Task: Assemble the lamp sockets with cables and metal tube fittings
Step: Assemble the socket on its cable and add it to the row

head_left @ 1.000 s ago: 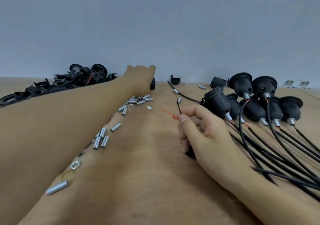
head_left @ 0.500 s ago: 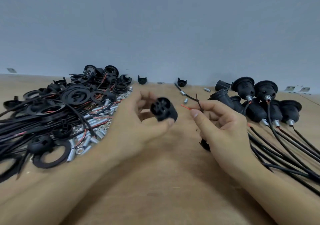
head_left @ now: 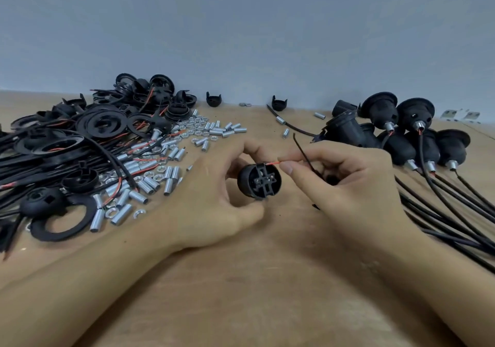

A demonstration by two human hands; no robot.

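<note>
the left hand (head_left: 214,199) grips a black lamp socket (head_left: 259,180); at its 1 o'clock, the right hand (head_left: 345,183) pinches a red wire (head_left: 273,163).

A tan wooden counter (head_left: 267,293) fills the lower half of the view, its grain running roughly from 6 o'clock toward 12 o'clock. The surface looks scuffed, with a paler worn patch (head_left: 356,317) at about 5 o'clock. Behind it, from 9 o'clock across to 3 o'clock, a plain blue-grey wall (head_left: 241,25) rises from the counter's far edge and takes up the whole upper half. At about 2 o'clock, close to where wall and counter meet, a few small pale flat pieces (head_left: 459,114) lie on the counter; what they are cannot be made out.
</note>
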